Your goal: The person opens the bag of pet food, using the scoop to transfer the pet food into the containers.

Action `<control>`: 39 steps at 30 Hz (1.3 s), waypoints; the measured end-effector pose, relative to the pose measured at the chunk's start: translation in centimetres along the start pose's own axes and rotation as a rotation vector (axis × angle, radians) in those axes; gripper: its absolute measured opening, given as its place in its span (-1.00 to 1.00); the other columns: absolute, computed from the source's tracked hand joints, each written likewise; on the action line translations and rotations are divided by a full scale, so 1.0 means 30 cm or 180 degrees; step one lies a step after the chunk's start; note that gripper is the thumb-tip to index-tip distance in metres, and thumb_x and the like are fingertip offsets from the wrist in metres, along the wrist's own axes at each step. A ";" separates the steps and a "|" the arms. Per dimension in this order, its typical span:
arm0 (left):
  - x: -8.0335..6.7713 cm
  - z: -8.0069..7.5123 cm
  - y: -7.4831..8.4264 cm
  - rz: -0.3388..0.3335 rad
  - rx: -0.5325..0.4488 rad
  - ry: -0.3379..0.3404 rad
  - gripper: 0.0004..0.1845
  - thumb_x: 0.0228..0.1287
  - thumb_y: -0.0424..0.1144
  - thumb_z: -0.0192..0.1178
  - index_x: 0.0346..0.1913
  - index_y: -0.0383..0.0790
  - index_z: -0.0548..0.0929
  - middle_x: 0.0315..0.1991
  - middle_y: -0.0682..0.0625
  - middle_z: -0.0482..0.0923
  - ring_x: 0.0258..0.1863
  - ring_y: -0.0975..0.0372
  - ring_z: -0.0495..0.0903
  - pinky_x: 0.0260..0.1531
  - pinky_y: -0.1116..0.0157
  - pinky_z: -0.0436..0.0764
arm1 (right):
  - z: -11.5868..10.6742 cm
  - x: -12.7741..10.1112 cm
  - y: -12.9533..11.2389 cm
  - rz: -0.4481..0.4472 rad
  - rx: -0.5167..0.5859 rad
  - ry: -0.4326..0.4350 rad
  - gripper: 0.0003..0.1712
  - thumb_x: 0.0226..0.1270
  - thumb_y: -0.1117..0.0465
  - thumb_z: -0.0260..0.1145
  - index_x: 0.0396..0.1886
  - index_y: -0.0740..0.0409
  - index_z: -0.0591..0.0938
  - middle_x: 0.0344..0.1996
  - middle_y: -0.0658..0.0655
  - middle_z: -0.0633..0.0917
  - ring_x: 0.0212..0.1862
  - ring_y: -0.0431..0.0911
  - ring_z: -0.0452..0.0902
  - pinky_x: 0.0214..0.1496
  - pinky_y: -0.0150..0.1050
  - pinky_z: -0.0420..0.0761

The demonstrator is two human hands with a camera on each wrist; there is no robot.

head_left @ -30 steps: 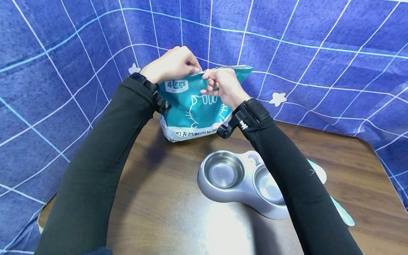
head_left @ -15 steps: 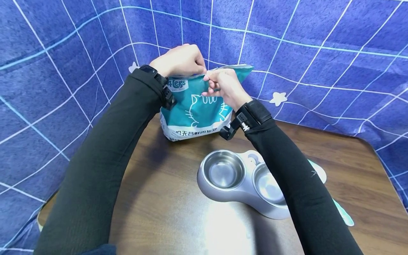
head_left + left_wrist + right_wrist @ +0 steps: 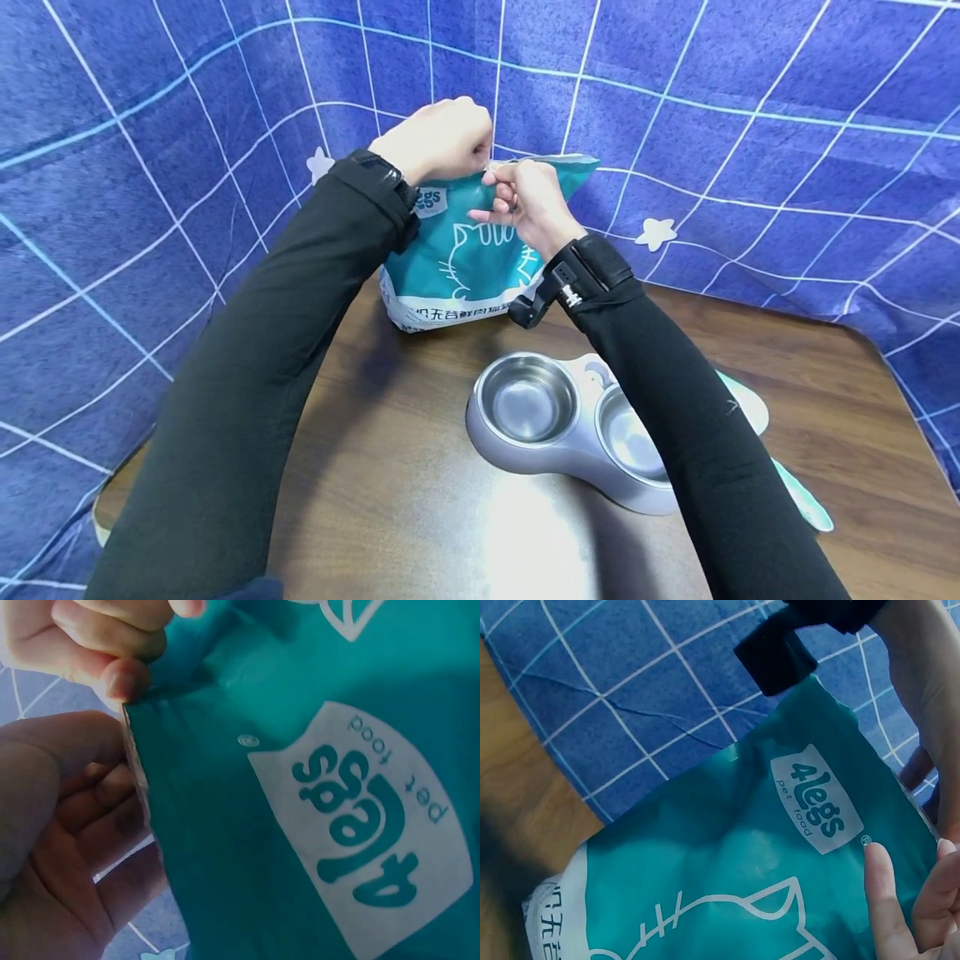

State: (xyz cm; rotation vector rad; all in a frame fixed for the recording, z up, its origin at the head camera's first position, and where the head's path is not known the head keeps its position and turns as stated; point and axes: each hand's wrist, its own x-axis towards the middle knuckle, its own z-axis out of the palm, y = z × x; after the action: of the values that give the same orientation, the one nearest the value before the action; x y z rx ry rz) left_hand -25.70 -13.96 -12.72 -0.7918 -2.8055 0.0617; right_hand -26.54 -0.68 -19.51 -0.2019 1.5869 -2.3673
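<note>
A teal and white pet food bag stands upright at the back of the wooden table, a line-drawn cat on its front. My left hand reaches over its top left part and pinches the top edge near the middle. Right beside it my right hand pinches the same edge, its lower fingers loosely curled before the bag. In the left wrist view the two hands meet at the sealed edge of the bag, the left hand's fingers partly behind it. The right wrist view has the bag tilted, its logo near my right hand.
A grey double pet bowl with two steel dishes stands in front of the bag, its right part under my right sleeve. A mint and white utensil lies to the right, partly hidden by that sleeve. Blue checked cloth hangs behind the table.
My left hand has slid right along the bag's top edge up to my right hand, so its wrist now covers part of the logo. The right hand has hardly moved.
</note>
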 end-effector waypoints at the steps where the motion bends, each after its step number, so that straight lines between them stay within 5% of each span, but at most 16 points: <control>1: 0.003 0.001 -0.002 0.0001 0.0019 0.0024 -0.78 0.22 -0.43 -0.06 -0.57 -0.24 0.45 -0.55 -0.06 0.31 -0.53 0.12 0.29 -0.47 0.19 0.33 | -0.001 -0.004 0.000 -0.0006 0.0004 0.0024 -0.73 0.34 0.47 0.01 -0.55 0.35 0.53 -0.77 0.04 0.25 -0.74 -0.17 0.13 -0.21 -0.02 0.64; 9: 0.018 0.002 -0.042 -0.0165 0.0267 0.0350 -0.75 0.23 -0.46 -0.15 -0.59 -0.29 0.39 -0.50 -0.14 0.32 -0.47 0.02 0.32 -0.33 -0.06 0.49 | -0.025 -0.070 0.031 0.0058 -0.0194 0.0026 -0.75 0.28 0.50 -0.03 -0.51 0.37 0.54 -0.82 0.00 0.15 -0.79 -0.19 0.10 -0.26 0.00 0.65; 13: 0.029 0.000 -0.053 -0.0305 0.0339 0.0324 -0.74 0.29 -0.46 -0.19 -0.44 -0.42 0.50 -0.39 -0.25 0.42 -0.35 -0.07 0.44 -0.21 -0.12 0.52 | -0.044 -0.107 0.049 0.0114 -0.0251 -0.0004 -0.76 0.27 0.50 -0.02 -0.51 0.39 0.55 -0.82 -0.01 0.14 -0.80 -0.19 0.08 -0.29 0.01 0.65; 28: 0.056 0.019 -0.082 -0.0697 0.0580 0.0658 -0.73 0.30 -0.52 -0.11 -0.16 -0.56 0.60 -0.19 -0.43 0.56 -0.16 -0.26 0.55 -0.16 -0.13 0.54 | -0.064 -0.238 0.048 0.0150 -0.0720 0.0016 -0.81 0.20 0.47 0.02 -0.55 0.32 0.52 -0.83 0.06 0.31 -0.83 -0.17 0.09 -0.38 0.00 0.66; 35: 0.050 -0.002 -0.088 -0.0812 0.0275 0.0593 -0.71 0.31 -0.48 -0.13 -0.13 -0.59 0.58 -0.13 -0.45 0.54 -0.10 -0.28 0.52 -0.10 -0.15 0.51 | -0.065 -0.246 0.038 0.0076 -0.1014 -0.0124 -0.82 0.18 0.44 0.06 -0.56 0.34 0.54 -0.89 0.03 0.26 -0.82 -0.16 0.11 -0.39 -0.03 0.66; 39: 0.032 -0.017 -0.084 -0.0798 -0.0069 0.0349 -0.66 0.35 -0.43 -0.16 -0.05 -0.51 0.61 -0.05 -0.37 0.56 -0.03 -0.20 0.52 0.02 -0.08 0.46 | -0.080 -0.225 0.036 -0.0157 -0.1172 -0.0322 -0.80 0.23 0.42 0.06 -0.47 0.44 0.58 -0.91 0.02 0.19 -0.82 -0.16 0.13 -0.39 -0.06 0.66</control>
State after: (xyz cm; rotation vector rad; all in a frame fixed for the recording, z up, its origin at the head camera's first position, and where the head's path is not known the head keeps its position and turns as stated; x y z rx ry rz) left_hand -27.66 -15.63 -11.77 -0.4283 -2.7796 -0.0521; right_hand -20.60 3.14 -21.16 -0.4330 1.9738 -2.0422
